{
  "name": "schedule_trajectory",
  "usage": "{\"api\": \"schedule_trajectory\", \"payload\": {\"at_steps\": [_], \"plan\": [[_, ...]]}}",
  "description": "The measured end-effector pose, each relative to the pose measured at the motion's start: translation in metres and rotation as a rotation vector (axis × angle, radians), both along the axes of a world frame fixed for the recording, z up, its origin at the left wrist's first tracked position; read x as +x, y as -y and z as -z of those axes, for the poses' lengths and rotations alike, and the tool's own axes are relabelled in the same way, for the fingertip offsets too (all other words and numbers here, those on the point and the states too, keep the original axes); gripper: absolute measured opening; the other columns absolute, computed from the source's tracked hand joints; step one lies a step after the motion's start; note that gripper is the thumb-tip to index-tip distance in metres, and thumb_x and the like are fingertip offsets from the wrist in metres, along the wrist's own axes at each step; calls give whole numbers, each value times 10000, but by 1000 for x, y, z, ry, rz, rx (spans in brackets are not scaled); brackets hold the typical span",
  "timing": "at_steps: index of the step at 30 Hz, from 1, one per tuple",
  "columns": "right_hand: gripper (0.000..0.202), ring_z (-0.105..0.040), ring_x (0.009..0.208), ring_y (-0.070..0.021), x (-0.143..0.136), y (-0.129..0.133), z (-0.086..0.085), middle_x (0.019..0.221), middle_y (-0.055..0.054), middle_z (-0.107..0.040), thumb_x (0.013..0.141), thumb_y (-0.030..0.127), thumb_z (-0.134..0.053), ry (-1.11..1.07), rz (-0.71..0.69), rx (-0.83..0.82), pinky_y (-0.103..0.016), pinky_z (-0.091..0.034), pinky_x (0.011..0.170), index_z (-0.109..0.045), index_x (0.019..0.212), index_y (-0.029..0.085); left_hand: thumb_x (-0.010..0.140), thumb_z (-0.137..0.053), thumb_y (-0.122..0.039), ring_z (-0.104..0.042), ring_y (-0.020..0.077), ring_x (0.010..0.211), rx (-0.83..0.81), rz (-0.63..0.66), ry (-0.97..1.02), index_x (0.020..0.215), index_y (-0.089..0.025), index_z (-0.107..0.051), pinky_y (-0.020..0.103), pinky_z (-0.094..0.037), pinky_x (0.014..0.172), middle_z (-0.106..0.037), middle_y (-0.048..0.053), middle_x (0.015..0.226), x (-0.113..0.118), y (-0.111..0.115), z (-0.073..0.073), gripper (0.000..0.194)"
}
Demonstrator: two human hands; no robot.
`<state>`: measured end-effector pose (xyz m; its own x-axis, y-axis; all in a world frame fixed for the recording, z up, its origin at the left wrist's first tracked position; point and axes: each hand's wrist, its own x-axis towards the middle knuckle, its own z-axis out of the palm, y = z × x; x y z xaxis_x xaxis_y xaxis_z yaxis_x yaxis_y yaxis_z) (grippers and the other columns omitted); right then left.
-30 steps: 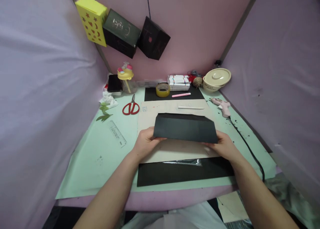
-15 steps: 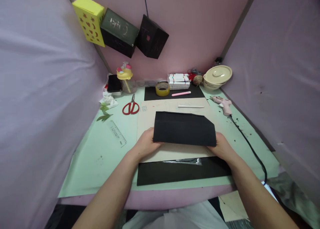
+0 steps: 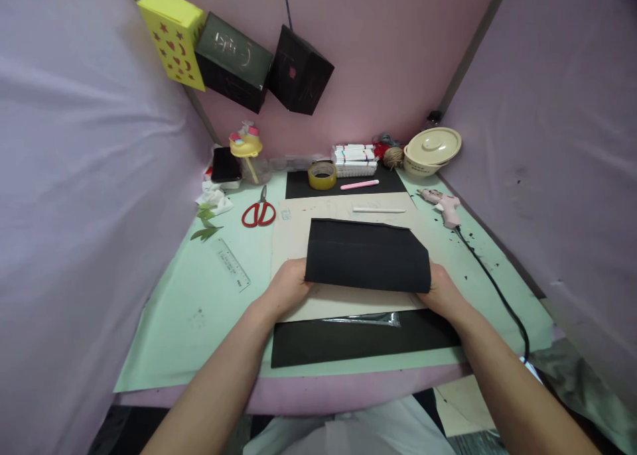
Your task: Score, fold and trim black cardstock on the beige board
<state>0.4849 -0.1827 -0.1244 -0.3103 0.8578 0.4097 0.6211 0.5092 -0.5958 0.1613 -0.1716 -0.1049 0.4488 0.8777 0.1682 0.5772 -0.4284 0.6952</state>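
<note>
A folded piece of black card (image 3: 367, 256) with a cut-off upper right corner is held up in front of me. My left hand (image 3: 292, 282) grips its left edge, and my right hand (image 3: 440, 288) grips the right one; most fingers of both are hidden behind or under the card. Beneath it lies a cream board (image 3: 293, 302), with a white pen (image 3: 379, 210) just beyond the card. A larger black sheet (image 3: 358, 345) pokes out from under the board on my side, and a clear plastic strip (image 3: 368, 320) lies along it.
Red-handled scissors (image 3: 259, 213) and a clear ruler (image 3: 233, 264) lie to the left. On the right rests a pink glue gun (image 3: 442, 206), its black cord (image 3: 492, 282) running forward. Yellow tape (image 3: 322, 176), markers (image 3: 354, 160) and a lidded bowl (image 3: 432, 151) stand at the back.
The black card has tilted very slightly, its right side a touch lower, with both hands still on it. The whole view has shifted a little.
</note>
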Motion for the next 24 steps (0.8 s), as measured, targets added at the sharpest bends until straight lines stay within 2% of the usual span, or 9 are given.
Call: {"api": "schedule_trajectory", "payload": {"at_steps": [4,7,8,11,14,18,21,24], "plan": [[227,-655,893,-239,1,0,-3,847,-55,-711,850,352,-539,-23,8,-78,-385,-526,833,-672,701,243,864,-527,-187,-693,223,929,-34,-6,-35,929,-248,-742,308,-519,830,-750,1,977,1,1,-3,233],[209,-657,890,-234,0,0,-5,898,-33,-717,829,407,-593,-105,101,-247,-348,-514,805,-706,788,236,840,-596,-235,-689,239,897,-126,-118,-25,940,-225,-718,326,-521,807,-747,21,954,3,0,-8,159],[211,-657,876,-229,-2,0,-7,904,-25,-718,818,415,-610,-148,152,-316,-331,-509,781,-710,833,230,820,-628,-245,-682,243,918,-154,-168,5,983,-218,-702,330,-520,812,-742,26,985,5,-1,-10,181],[236,-637,787,-199,-11,0,-13,826,-9,-708,799,422,-635,-285,299,-441,-290,-477,710,-684,869,202,796,-684,-307,-638,247,1053,-188,-281,154,1181,-211,-617,341,-501,887,-692,43,1159,11,-2,-15,402],[290,-593,720,-174,-25,0,-17,761,-13,-674,796,465,-638,-344,390,-413,-277,-441,671,-650,845,180,833,-653,-371,-614,247,1098,-164,-401,223,1321,-216,-529,358,-482,935,-656,60,1223,20,-3,-18,527],[369,-552,655,-163,-37,0,-16,707,-4,-639,781,502,-647,-374,513,-357,-284,-419,652,-642,963,181,852,-636,-414,-624,270,1072,-123,-531,144,1467,-227,-367,387,-478,931,-657,91,1190,29,-4,-19,697],[399,-513,605,-156,-37,1,-12,611,33,-566,764,517,-660,-313,592,-338,-281,-399,630,-612,989,191,849,-631,-475,-651,301,991,-167,-566,33,1536,-215,-192,407,-499,855,-685,112,1053,32,-8,-22,856],[478,-536,625,-168,-36,1,-8,619,45,-551,772,510,-652,-238,625,-305,-291,-403,655,-556,1115,192,842,-639,-485,-661,313,927,-183,-566,-84,1546,-215,-125,402,-506,793,-685,117,974,35,-13,-26,912]]}}
